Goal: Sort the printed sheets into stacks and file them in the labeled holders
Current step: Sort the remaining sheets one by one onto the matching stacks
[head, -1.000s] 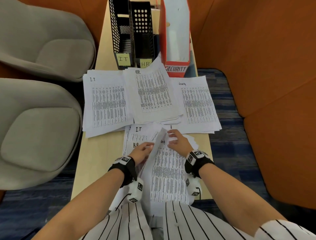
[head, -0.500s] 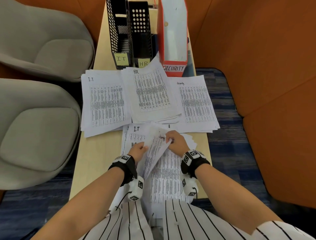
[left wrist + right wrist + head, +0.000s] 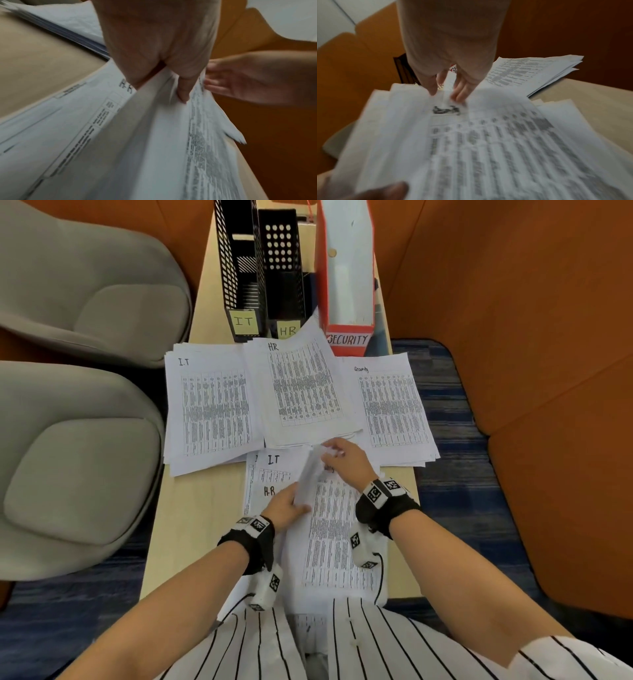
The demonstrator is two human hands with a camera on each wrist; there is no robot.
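Three sorted stacks lie across the table: IT [image 3: 212, 405], HR [image 3: 305, 392] and Security [image 3: 394, 405]. Behind them stand the black IT holder [image 3: 239, 268], the black HR holder [image 3: 284, 268] and the red Security holder [image 3: 346, 268]. An unsorted pile [image 3: 335, 535] lies at the front edge. One printed sheet [image 3: 310, 474] is lifted and curled off that pile. My right hand [image 3: 330, 451] [image 3: 448, 88] pinches its far top edge. My left hand [image 3: 298, 498] [image 3: 183, 92] grips its left side, thumb on the paper. Sheets marked IT and HR show beneath.
The narrow wooden table [image 3: 191, 508] has two grey chairs [image 3: 78, 467] close on its left and an orange padded wall [image 3: 513, 302] on its right. Blue carpet [image 3: 455, 491] lies below. The pile overhangs the table's near edge onto my striped shirt.
My right hand has moved forward towards the sorted stacks, carrying the sheet's top edge with it. The sheet has risen and stretched out, and my left hand has kept hold of its side.
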